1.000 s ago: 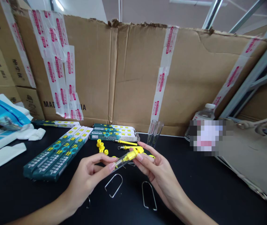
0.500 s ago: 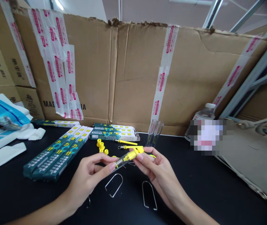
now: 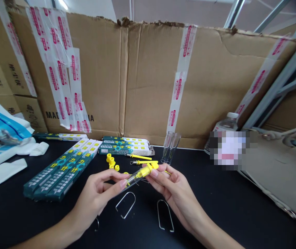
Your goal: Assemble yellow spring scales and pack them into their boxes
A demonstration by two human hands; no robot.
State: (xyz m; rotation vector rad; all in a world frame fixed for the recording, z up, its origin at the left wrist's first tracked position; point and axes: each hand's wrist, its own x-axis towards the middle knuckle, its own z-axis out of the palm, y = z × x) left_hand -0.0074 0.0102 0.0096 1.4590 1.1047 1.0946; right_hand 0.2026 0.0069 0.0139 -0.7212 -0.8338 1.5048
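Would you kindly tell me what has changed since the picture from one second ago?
The right hand keeps its pinch on the yellow plastic cap, but its outstretched index finger has folded down. Nothing was newly grasped or released; the left hand still grips the clear cylindrical tube. The long green-and-white cardboard boxes and bent silver metal loops lie as before.

Blk tbl, bxs, ylw pcs
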